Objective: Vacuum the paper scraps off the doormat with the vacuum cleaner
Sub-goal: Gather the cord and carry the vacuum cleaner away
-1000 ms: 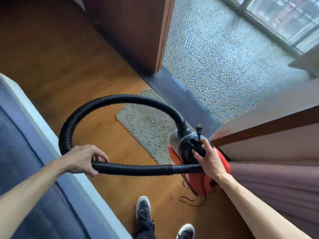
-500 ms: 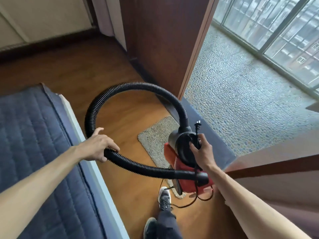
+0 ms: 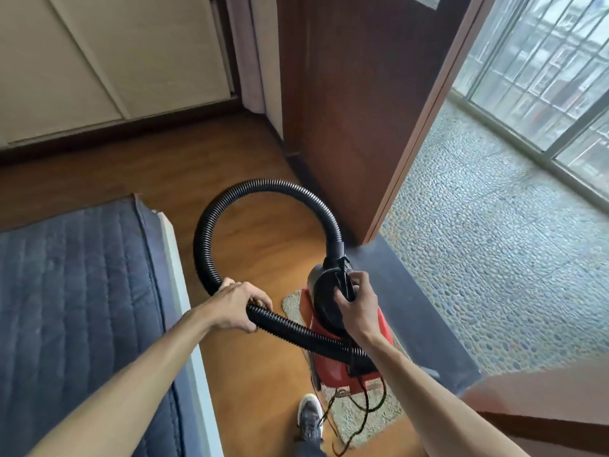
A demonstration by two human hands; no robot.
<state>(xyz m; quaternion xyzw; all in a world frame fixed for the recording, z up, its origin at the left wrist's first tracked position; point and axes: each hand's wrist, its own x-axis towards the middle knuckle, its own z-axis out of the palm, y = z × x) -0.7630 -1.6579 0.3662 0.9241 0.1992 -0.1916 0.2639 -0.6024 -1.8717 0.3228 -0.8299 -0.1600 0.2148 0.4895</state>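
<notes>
We find the fingers (image 3: 261, 299) of the left hand (image 3: 235, 303) curled round the black ribbed hose (image 3: 263, 188), gripping it just left of the machine. The right hand (image 3: 357, 298) grips the black handle on top of the vacuum cleaner (image 3: 324, 305), its thumb and fingers wrapped round it.

From the left hand's grip the hose runs down and right across the machine and under the right forearm. The other way, it loops up and over to a collar on the machine's front.

The vacuum cleaner has a black domed top and a red lower body. It sits over the speckled beige doormat (image 3: 352, 420); whether it touches the mat we cannot tell. A dark cord (image 3: 365, 407) trails from it across the mat.

The doormat lies on the wooden floor (image 3: 263, 374) beside the dark threshold (image 3: 428, 324).
</notes>
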